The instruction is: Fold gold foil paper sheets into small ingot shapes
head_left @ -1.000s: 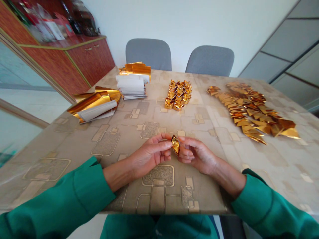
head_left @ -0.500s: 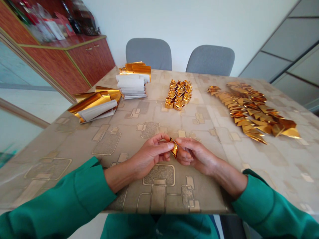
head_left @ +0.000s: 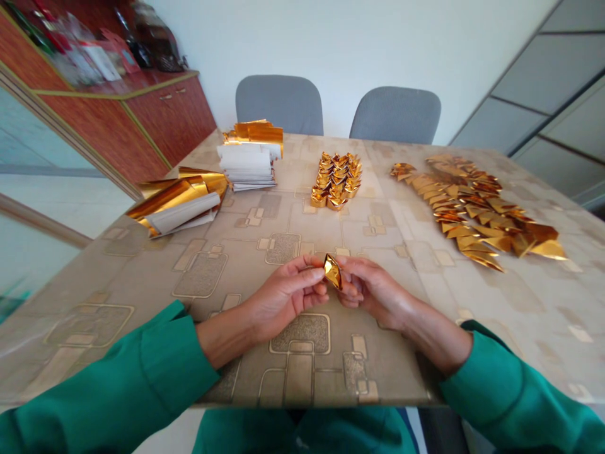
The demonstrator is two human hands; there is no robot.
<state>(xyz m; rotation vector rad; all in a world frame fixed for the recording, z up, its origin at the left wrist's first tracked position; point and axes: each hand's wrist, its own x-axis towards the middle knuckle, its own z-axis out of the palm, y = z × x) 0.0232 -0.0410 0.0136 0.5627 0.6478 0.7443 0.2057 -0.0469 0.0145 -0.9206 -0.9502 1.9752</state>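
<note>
Between my two hands is a small folded gold foil paper ingot [head_left: 333, 272], shiny and pointed at its ends, held above the table. My left hand [head_left: 288, 291] pinches its left side between thumb and fingers. From the right, my right hand [head_left: 373, 287] grips the other side with thumb and curled fingers. Beyond my hands stand rows of finished-looking gold paper ingots [head_left: 336, 181], packed close together. A long spread of flat folded gold paper pieces [head_left: 477, 211] lies overlapping at the right.
Rolled gold-and-white paper sheets [head_left: 182, 202] lie at the left of the patterned table [head_left: 198, 353]. Behind them rises a stack of white-backed gold paper [head_left: 248, 165]. Two grey chairs [head_left: 280, 101] stand at the far side, and a reddish wooden cabinet [head_left: 155, 120] is at the left.
The paper ingot has turned a little, so more of its shiny face shows. My fingers have shifted slightly on it, with the right thumb drawn back to its edge.
</note>
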